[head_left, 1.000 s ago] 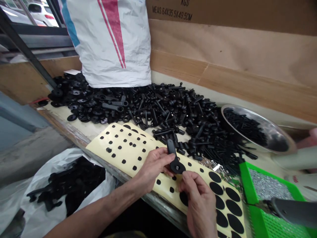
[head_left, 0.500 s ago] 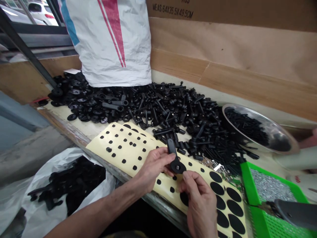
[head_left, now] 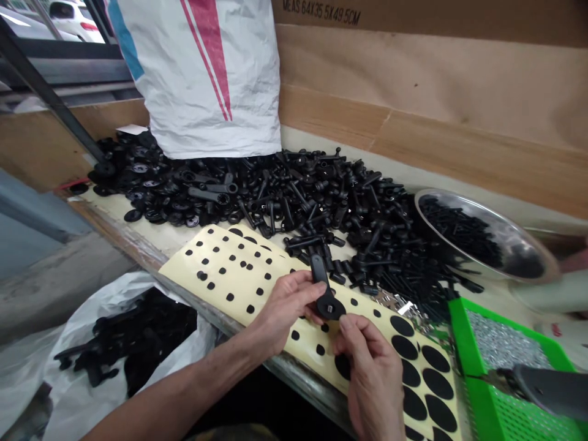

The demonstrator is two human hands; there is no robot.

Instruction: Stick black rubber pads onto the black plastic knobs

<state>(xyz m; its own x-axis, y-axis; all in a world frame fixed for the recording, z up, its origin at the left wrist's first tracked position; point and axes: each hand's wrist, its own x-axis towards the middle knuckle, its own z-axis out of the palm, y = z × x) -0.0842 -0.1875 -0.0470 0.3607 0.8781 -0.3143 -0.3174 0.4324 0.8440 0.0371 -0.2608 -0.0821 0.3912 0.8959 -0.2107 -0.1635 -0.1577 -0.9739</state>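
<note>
Grip of left hand (head_left: 287, 303) pinching black lever (head_left: 318, 275), lever hovering over dotted yellow sheet (head_left: 243, 285) on tabletop (head_left: 169, 237); right hand (head_left: 373, 364) curling by lever's round end (head_left: 329, 305), can't tell if gripping it.

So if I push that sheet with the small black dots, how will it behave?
The sheet looks thin, so it's probably floppy and may buckle. Lying flat, it should slide rather than roll. Its thinness suggests little weight.

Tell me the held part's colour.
The held part is black, showing best in the head view.
</note>
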